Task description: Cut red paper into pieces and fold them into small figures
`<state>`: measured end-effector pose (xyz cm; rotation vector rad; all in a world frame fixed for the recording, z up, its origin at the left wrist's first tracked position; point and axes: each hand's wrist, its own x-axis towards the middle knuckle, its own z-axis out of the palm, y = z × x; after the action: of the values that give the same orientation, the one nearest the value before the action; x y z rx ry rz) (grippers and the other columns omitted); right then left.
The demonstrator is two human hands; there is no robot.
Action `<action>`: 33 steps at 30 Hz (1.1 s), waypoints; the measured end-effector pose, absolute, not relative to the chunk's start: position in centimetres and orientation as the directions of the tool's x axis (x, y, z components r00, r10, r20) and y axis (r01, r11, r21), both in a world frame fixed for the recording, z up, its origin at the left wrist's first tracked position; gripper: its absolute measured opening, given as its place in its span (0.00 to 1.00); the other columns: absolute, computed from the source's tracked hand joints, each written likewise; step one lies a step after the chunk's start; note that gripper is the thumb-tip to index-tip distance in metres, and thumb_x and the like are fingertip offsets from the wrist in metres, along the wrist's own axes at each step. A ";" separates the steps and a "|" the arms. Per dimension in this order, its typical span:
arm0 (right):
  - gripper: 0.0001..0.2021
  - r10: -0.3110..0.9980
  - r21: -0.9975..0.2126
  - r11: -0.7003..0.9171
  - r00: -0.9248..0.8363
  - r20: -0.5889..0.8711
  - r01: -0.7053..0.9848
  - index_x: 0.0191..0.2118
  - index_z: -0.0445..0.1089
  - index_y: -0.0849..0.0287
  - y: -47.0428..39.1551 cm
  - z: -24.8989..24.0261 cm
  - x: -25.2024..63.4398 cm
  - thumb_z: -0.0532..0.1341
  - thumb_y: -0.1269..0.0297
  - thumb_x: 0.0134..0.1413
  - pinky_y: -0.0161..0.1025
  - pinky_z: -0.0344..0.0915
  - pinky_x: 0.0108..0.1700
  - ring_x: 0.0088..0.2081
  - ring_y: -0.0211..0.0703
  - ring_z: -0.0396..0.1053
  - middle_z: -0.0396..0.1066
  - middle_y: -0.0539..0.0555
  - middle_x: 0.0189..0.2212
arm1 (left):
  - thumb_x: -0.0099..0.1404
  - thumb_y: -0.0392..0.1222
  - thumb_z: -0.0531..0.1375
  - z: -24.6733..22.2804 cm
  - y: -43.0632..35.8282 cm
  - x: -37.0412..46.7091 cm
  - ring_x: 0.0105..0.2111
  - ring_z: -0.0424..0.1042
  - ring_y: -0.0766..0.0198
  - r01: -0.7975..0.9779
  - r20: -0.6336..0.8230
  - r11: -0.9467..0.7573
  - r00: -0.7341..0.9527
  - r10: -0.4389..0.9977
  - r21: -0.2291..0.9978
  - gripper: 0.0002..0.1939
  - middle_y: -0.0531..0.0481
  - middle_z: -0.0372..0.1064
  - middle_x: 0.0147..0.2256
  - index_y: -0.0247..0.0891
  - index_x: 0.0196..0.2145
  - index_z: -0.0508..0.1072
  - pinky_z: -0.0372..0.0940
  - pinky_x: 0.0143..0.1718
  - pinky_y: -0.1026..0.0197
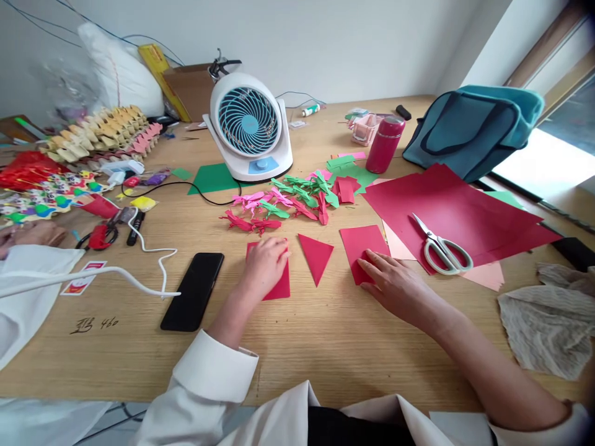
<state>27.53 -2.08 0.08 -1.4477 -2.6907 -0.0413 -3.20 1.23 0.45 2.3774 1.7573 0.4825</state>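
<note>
My left hand [264, 267] rests with bent fingers on a narrow red paper rectangle [282, 287], its fingertips closed at the paper's upper right edge. Flat on the table, a folded red paper triangle [317, 257] lies between my hands, touched by neither. Over the lower right part of another red paper rectangle [360, 238], my right hand [395, 282] lies with its fingers stretched out and the thumb apart. Just beyond the papers is a heap of folded green, pink and red paper figures [297, 197].
White-handled scissors [444, 248] lie on large red sheets [493, 217] at right. A black phone [193, 291] with a white cable [116, 272] is at left. Behind stand a fan [251, 124], a red flask [385, 144] and a blue bag [469, 130]. Another person's hand [39, 234] shows far left.
</note>
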 end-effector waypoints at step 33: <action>0.13 0.846 -0.069 0.529 -0.519 0.121 0.846 0.48 0.70 0.62 -1.1 -1.0 27.3 0.52 0.65 0.66 0.48 0.64 0.48 0.48 0.56 0.67 0.68 0.65 0.52 | 0.68 0.33 0.50 -1.6 -0.5 -1.9 0.48 0.67 0.56 0.901 0.233 -0.340 0.282 0.931 0.268 0.18 0.44 0.71 0.47 0.41 0.50 0.75 0.65 0.53 0.55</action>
<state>27.25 -1.06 -0.96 -1.4603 -2.6226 0.0017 -1.86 -0.52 -1.65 2.4472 1.7535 0.5377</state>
